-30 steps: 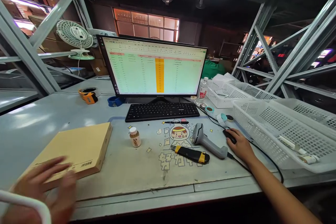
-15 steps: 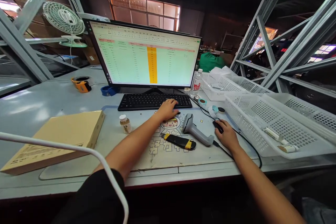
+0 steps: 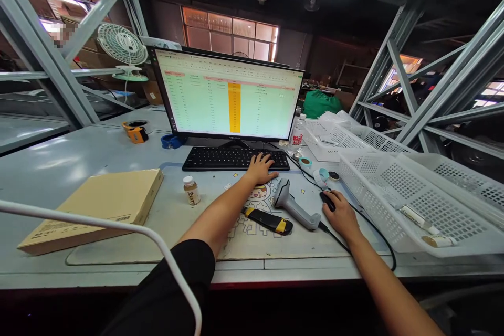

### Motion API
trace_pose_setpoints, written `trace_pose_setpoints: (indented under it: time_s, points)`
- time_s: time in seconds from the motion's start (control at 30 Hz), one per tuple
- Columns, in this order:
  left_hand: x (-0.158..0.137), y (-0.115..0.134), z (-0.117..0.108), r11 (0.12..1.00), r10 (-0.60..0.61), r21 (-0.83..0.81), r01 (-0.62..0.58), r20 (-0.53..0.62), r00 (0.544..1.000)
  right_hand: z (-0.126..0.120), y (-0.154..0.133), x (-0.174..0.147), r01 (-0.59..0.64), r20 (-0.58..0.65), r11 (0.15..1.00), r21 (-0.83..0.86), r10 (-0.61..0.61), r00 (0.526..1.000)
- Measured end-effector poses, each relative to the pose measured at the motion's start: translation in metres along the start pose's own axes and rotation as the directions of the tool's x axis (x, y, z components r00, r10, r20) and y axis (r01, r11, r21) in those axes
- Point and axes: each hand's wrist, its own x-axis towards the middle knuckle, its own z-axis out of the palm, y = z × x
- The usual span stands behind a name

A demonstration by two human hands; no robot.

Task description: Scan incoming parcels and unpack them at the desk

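Note:
My left hand (image 3: 260, 169) rests at the right part of the black keyboard (image 3: 212, 158), its fingers spread over the keys. Over to the right, my right hand (image 3: 340, 212) is wrapped round a black computer mouse (image 3: 327, 201). Between my arms lie a grey barcode scanner (image 3: 295, 207) with a cable and a black and yellow utility knife (image 3: 268, 220). A monitor (image 3: 205, 100) behind the keyboard displays a spreadsheet with an orange column. Left of my forearm stands a small white-capped bottle (image 3: 191, 190).
A flat cardboard box (image 3: 94, 199) lies at left, with a white tube curving across the foreground. White perforated baskets (image 3: 378, 210) line the right side. Tape rolls (image 3: 171, 141), a drink bottle (image 3: 298, 134) and a fan (image 3: 123, 44) stand farther back.
The whole view has shifted slightly, with things now lower and mostly farther right. My left hand's fingers have spread out over the keys. My right hand stays on the mouse.

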Motion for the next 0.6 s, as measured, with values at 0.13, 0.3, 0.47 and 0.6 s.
trace_pose_setpoints:
  time_s: [0.13, 0.3, 0.47, 0.6]
  points:
    - [-0.005, 0.002, 0.003, 1.0, -0.022, 0.01, 0.022, -0.008, 1.0, 0.0, -0.001, 0.001, -0.027, 0.01, 1.0, -0.014, 0.027, 1.0]
    - [-0.007, 0.003, 0.006, 1.0, -0.018, 0.004, 0.018, -0.03, 0.999, -0.002, -0.003, 0.001, -0.036, 0.026, 0.999, -0.034, 0.037, 0.999]
    - [-0.007, 0.001, 0.011, 1.0, -0.016, -0.003, 0.016, -0.042, 0.999, -0.001, -0.001, 0.0, -0.022, 0.01, 0.998, -0.053, 0.022, 1.0]
    - [-0.008, 0.001, 0.012, 1.0, -0.007, -0.003, 0.007, -0.063, 0.998, 0.001, 0.001, -0.001, -0.009, -0.007, 0.999, -0.037, 0.009, 1.0]
